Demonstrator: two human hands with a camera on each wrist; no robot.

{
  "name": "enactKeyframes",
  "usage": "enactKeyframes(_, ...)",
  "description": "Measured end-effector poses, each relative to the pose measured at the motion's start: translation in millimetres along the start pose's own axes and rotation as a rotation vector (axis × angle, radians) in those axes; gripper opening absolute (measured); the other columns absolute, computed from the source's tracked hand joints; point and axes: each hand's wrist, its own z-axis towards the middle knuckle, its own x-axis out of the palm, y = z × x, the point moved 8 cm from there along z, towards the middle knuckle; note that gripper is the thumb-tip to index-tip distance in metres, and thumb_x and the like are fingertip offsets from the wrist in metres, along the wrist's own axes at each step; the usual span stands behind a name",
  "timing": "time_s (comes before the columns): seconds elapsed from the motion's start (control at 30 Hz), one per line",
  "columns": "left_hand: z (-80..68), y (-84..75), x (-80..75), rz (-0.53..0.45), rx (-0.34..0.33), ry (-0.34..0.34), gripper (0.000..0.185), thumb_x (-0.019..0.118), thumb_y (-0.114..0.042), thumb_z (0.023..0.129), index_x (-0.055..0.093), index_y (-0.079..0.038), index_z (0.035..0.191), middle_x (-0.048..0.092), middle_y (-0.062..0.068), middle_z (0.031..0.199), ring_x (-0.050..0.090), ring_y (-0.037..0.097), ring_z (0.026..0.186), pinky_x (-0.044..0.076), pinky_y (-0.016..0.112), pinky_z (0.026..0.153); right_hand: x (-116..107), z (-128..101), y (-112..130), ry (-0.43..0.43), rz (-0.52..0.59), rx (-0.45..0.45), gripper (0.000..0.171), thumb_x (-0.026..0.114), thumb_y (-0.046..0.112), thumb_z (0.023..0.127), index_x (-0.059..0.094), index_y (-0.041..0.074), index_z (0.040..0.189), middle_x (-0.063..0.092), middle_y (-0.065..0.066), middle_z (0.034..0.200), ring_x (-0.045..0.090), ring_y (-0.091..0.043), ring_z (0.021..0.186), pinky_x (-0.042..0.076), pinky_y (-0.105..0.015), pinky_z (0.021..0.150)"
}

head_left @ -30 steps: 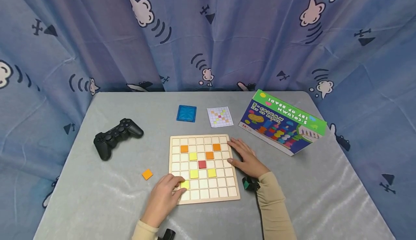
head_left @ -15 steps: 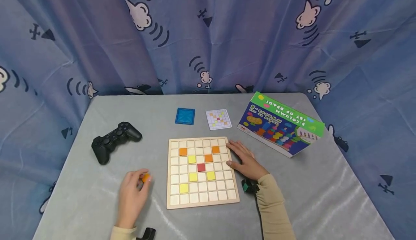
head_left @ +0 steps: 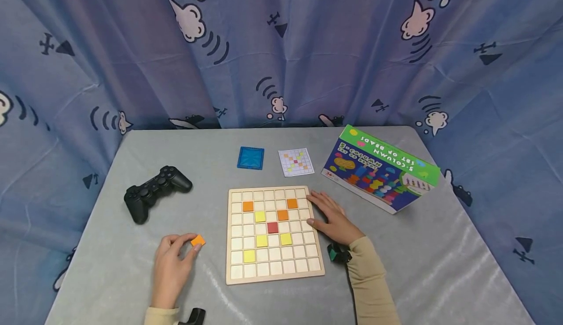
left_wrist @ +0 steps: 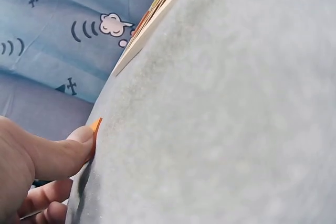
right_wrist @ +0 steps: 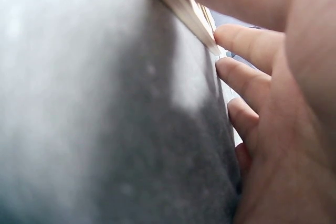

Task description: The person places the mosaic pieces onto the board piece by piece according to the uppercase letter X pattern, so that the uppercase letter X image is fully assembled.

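Observation:
Left of the wooden grid board (head_left: 275, 283), my left hand (head_left: 170, 269) pinches a square orange tile (head_left: 198, 240) between thumb and fingers. The left wrist view shows the thumb (left_wrist: 65, 153) pressed against the tile's face, with only a thin orange strip (left_wrist: 97, 127) showing. On the board lie several orange and yellow tiles and one red tile (head_left: 272, 227) near the middle. My right hand (head_left: 334, 222) rests at the board's right edge, fingers extended and touching the frame. In the right wrist view its fingertips are right at the board's wooden edge (right_wrist: 184, 17).
Behind the board lie a blue square tray (head_left: 250, 158) and a printed pattern card (head_left: 296, 162). A colourful box (head_left: 381, 168) stands at the back right. A black game controller (head_left: 158, 190) sits at the left on the grey tablecloth (head_left: 101, 247).
My left hand has left the yellow tile at the board's lower left, moved left, and taken hold of the loose orange tile. The right hand has stayed at the board's edge.

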Motion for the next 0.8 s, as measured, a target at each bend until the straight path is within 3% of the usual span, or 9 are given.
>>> enactKeyframes(0.33,-0.8,-2.2,-2.6,-0.01,0.087,-0.05,0.027,0.079,-0.006,0.076,0.069,-0.006,0.102,0.061,0.008,0.101,0.057,0.024,0.091,0.044,0.037,0.074,0,0,0,0.001,0.0,-0.003,0.067,0.062,0.041,0.092,0.032,0.024,0.15,0.022,-0.006,0.158,0.006,-0.033,0.147,0.005,-0.066,0.108)
enactKeyframes(0.57,-3.0,-4.9,-5.0,-0.017,0.097,-0.045,0.026,0.078,-0.003,0.077,0.066,-0.006,0.101,0.061,0.005,0.091,0.048,0.014,0.071,0.038,0.027,0.063,0,0,0,0.004,0.006,0.0,0.068,0.062,0.041,0.092,0.032,0.023,0.15,0.023,-0.006,0.158,0.006,-0.033,0.147,0.005,-0.065,0.108)
enactKeyframes(0.8,-3.5,-20.2,-7.7,-0.058,0.1,-0.026,0.027,0.071,0.002,0.082,0.068,-0.011,0.105,0.056,0.002,0.084,0.046,0.01,0.067,0.039,0.024,0.059,-1,-1,1,0.002,-0.008,0.003,0.067,0.062,0.04,0.092,0.032,0.022,0.15,0.023,-0.007,0.158,0.007,-0.033,0.147,0.006,-0.066,0.108)
